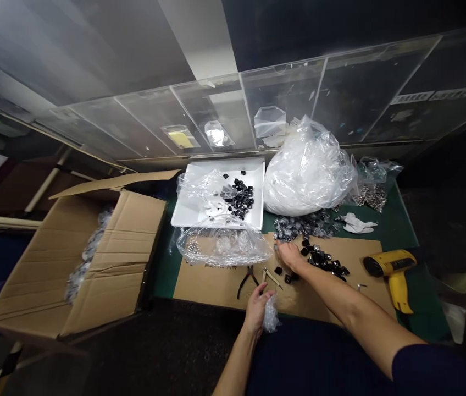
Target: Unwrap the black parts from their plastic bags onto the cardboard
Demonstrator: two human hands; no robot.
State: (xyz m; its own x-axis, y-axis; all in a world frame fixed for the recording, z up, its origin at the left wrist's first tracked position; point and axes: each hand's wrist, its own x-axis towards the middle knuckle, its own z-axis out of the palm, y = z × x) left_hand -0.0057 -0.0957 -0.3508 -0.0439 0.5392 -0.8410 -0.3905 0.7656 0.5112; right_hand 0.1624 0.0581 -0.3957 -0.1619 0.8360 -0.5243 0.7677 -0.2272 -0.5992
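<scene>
Close to the front edge of the table, my left hand (256, 309) is closed around a crumpled clear plastic bag (271, 314), which hangs beside the palm. My right hand (289, 256) reaches across the cardboard sheet (212, 286), its fingers drawn together at the edge of a pile of small dark plastic-wrapped pieces (309, 225). What those fingertips grip is too small to make out. Loose black square pieces (326, 261) lie beyond my right forearm. Pliers with dark handles (248, 280) and pliers with pale handles (272, 278) rest between my hands.
A white tray (259, 190) with black pieces stands behind a clear bag (225, 247). A large stuffed plastic bag (309, 170) sits at the back, near a bag of small metal parts (373, 197). A yellow heat gun (400, 275) lies right; an open carton (117, 258) stands left.
</scene>
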